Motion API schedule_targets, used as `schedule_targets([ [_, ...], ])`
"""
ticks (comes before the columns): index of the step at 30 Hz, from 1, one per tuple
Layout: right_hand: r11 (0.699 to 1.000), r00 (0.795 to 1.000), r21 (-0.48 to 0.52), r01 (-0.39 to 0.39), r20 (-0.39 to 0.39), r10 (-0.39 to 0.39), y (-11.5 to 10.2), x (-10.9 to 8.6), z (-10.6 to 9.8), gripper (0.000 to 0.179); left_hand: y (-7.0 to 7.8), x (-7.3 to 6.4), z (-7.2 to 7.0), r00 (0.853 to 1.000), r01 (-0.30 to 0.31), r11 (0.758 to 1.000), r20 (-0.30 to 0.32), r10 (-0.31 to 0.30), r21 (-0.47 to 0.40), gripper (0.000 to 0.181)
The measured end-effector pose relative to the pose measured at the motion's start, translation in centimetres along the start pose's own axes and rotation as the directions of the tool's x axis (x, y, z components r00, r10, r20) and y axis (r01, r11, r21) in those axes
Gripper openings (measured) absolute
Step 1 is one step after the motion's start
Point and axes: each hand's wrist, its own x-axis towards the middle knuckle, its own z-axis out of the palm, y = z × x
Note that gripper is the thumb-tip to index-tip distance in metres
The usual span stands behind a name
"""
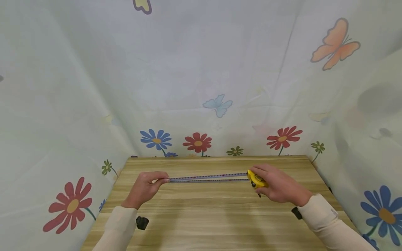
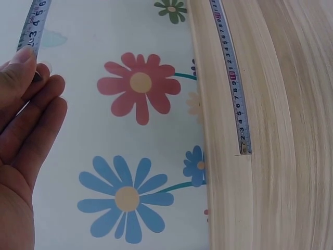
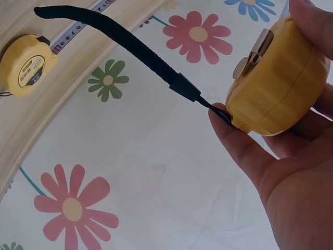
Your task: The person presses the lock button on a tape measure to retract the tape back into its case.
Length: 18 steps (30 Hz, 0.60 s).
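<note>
In the left wrist view my left hand (image 1: 146,186) pinches the end of a metal tape blade (image 2: 34,26) between thumb and fingers. My right hand (image 1: 281,183) grips a yellow tape measure (image 3: 278,78), its black wrist strap (image 3: 122,39) dangling, and the blade stretches between both hands above the table. Below it, a second yellow tape measure (image 3: 28,65) lies on the table with its blade (image 2: 233,78) drawn out, roughly parallel to the held one. From the head view, the two strips almost overlap, and the right hand partly covers the yellow casing there.
The wood-grain table (image 1: 204,216) reaches back to a white cloth backdrop (image 1: 201,62) printed with flowers and butterflies. Cloth walls also stand at the left and right. Black camera mounts (image 1: 142,223) sit at the wrists.
</note>
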Motion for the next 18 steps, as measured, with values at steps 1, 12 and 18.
schedule_targets([
  [1, 1.000, 1.000, 0.001, 0.001, -0.001, -0.001, -0.02, 0.02, -0.04, 0.065, 0.04, 0.02, 0.00, 1.000, 0.002, 1.000, -0.001, -0.002, 0.002, 0.013],
  [12, 1.000, 1.000, 0.003, 0.008, -0.001, -0.008, -0.16, 0.04, -0.02, 0.064, -0.01, 0.04, 0.08, 1.000, -0.021, 1.000, 0.000, 0.021, -0.010, 0.013],
  [18, 1.000, 1.000, 0.009, 0.021, -0.003, -0.021, -0.25, 0.31, 0.08, 0.063, 0.23, 0.03, -0.03, 1.000, -0.007, 1.000, -0.003, 0.007, 0.003, 0.013],
])
